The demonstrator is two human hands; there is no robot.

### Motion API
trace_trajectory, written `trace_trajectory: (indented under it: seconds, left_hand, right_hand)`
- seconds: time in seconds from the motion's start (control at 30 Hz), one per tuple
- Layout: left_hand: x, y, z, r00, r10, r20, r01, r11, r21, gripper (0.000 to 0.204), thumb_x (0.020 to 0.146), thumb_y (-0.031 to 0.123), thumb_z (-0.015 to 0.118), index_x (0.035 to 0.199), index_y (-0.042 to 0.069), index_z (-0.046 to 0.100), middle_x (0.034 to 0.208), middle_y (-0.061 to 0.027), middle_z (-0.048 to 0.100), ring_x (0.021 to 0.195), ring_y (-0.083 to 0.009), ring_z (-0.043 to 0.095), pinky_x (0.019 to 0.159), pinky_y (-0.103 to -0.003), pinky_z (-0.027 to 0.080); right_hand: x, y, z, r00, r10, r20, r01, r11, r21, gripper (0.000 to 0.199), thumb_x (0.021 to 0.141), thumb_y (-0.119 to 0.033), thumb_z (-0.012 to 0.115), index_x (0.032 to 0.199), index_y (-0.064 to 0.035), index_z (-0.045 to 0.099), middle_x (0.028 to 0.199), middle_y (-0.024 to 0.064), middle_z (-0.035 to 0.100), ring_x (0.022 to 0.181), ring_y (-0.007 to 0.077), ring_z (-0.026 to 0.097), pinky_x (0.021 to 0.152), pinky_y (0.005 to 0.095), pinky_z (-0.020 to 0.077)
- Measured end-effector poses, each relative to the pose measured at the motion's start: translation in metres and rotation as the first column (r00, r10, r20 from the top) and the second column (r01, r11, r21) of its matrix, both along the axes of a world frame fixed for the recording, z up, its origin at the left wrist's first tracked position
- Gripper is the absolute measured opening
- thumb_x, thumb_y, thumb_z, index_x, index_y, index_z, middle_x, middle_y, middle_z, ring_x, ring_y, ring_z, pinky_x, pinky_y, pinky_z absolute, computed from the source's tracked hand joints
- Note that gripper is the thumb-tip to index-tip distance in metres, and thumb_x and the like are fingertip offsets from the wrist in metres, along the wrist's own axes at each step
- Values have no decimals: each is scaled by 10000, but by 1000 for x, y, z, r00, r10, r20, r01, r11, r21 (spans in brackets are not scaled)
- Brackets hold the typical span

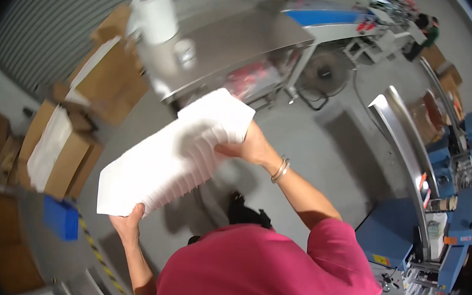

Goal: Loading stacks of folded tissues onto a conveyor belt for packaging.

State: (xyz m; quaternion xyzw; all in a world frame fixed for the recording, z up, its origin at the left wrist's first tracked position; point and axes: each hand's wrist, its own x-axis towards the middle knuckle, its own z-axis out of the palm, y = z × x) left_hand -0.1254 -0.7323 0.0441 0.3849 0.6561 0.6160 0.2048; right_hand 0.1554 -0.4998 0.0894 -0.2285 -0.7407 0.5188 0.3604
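Note:
A long stack of thin white paper pieces (159,153) is held between my two hands, tilted so that its right end is farther away. Their edges fan out in layers along the side nearest me. My left hand (126,225) grips the near left end, with the thumb on the edge and the other fingers hidden underneath. Around the far right end closes my right hand (253,145), its fingers partly hidden by the pieces; a bracelet (282,169) circles that wrist. Just what kind of paper pieces they are, I cannot make out.
Open cardboard boxes (76,167) with white contents stand at the left, by a blue bin (61,218). Ahead is a steel table (232,27) with a white roll (155,16). Blue machinery (389,232) and a metal rail (402,140) line the right. A person (426,38) is far off.

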Motion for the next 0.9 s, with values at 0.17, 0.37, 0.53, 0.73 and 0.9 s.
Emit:
trace_trajectory:
  seconds: [0.17, 0.37, 0.53, 0.73, 0.9]
  left_hand:
    - [48, 147, 9, 947, -301, 117, 308, 950, -51, 726, 641, 283, 810, 1172, -77, 473, 1123, -131, 546, 1036, -221, 524, 895, -332, 408]
    - [90, 284, 10, 837, -523, 159, 523, 851, 45, 642, 650, 231, 796, 1143, -65, 509, 1068, -119, 576, 970, -202, 552, 864, -324, 430]
    - [112, 382, 6, 835, -518, 183, 529, 848, -13, 581, 649, 182, 775, 1113, -60, 525, 1020, -103, 593, 908, -184, 570, 786, -295, 466]
    - [137, 514, 8, 809, -545, 219, 581, 799, -155, 376, 701, 39, 663, 1065, 4, 575, 919, -45, 611, 794, -123, 574, 642, -247, 470]
    - [136, 597, -7, 804, -416, 425, 548, 796, -258, 502, 804, 74, 617, 1271, 32, 438, 1172, -75, 537, 1015, -172, 539, 854, -306, 438]
  right_hand:
    - [81, 64, 12, 961, -259, -97, 252, 965, -76, 868, 636, -246, 765, 1329, 36, 326, 1282, 112, 448, 1215, 207, 398, 1022, 325, 307]
    - [139, 130, -4, 885, -456, -96, 437, 883, -169, 848, 666, -264, 762, 1340, 12, 327, 1278, 99, 458, 1206, 198, 415, 1022, 329, 312]
    - [163, 206, -5, 844, -536, -5, 517, 816, -259, 823, 680, -183, 768, 1345, 9, 323, 1271, 99, 473, 1184, 196, 444, 992, 322, 359]
    - [177, 344, -17, 820, -567, -80, 532, 806, -259, 766, 689, -150, 757, 1300, 24, 329, 1193, 107, 501, 1108, 177, 484, 944, 305, 399]
    - [179, 469, -31, 928, -372, 20, 348, 847, -402, 648, 737, -133, 731, 1279, 7, 405, 1207, 82, 516, 1098, 156, 492, 928, 289, 408]
